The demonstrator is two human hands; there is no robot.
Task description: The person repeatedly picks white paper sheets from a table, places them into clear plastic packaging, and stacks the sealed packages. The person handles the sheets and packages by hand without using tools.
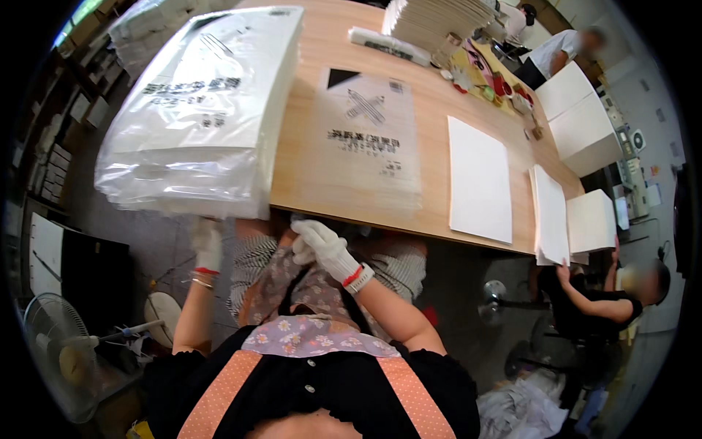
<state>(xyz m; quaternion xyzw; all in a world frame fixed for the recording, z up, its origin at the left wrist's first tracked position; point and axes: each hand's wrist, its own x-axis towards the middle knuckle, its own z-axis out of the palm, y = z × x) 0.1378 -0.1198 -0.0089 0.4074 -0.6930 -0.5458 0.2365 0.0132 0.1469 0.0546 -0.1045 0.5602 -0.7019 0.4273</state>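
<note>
A thick stack of clear printed plastic bags with white sheets in them (197, 102) stands at the table's left, its near end jutting over the edge. My left hand (208, 245), in a white glove, is just below that near end. Its fingers are blurred and partly hidden by the plastic. Near the table's front edge, above my lap, my right hand (320, 247) is also gloved, with its fingers curled together; whatever they may hold is hidden. On the tabletop beyond lies a flat clear printed bag (369, 139). To its right is a white paper stack (479, 183).
A co-worker (607, 300) at the right has hands on white paper stacks (550, 212). Tall piles of sheets (439, 25), a rolled plastic packet (389, 46) and small tools stand at the back. A fan (58, 344) stands at lower left; another person (559, 55) is farther off.
</note>
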